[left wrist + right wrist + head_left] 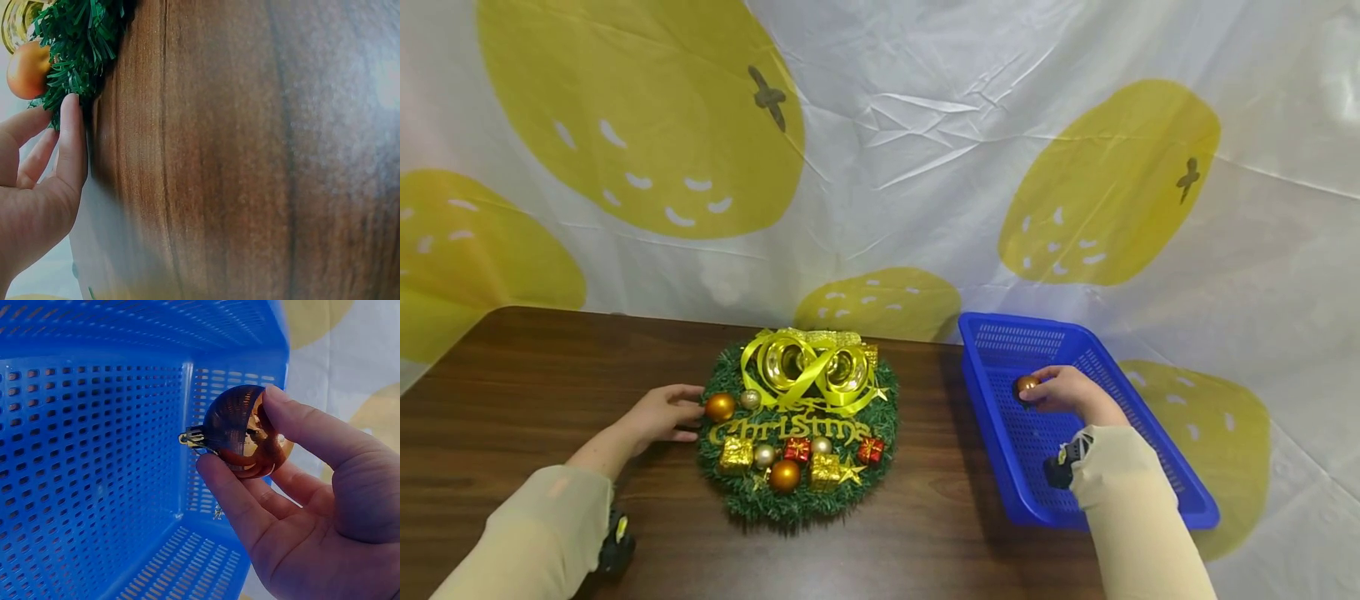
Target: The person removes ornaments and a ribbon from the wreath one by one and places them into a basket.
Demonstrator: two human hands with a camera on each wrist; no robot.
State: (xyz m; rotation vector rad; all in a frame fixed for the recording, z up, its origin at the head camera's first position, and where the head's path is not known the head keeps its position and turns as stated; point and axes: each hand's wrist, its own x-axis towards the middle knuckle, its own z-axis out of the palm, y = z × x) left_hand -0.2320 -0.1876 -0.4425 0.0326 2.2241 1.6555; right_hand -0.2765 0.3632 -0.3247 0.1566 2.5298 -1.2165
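Note:
My right hand [1067, 390] pinches a shiny copper-brown Christmas bauble [247, 428] between thumb and fingers, inside the blue plastic basket [988, 450]. The bauble's gold cap and wire loop point away from the palm in the right wrist view. On the left, my left hand [662, 414] has its fingers loosely extended at the left edge of a green tinsel wreath [778, 504], fingertips right at the greenery. An orange bauble [29, 70] sits on the wreath just above those fingers. Gold bells [786, 362] with yellow ribbon top the wreath, over gold "Christmas" lettering [790, 429].
Low on the wreath are red and gold gift boxes [737, 454], small pale-gold balls and another orange bauble [785, 476]. The dark wooden table [940, 542] meets a white curtain [895, 167] printed with yellow fruit. The basket's perforated walls rise around my right hand.

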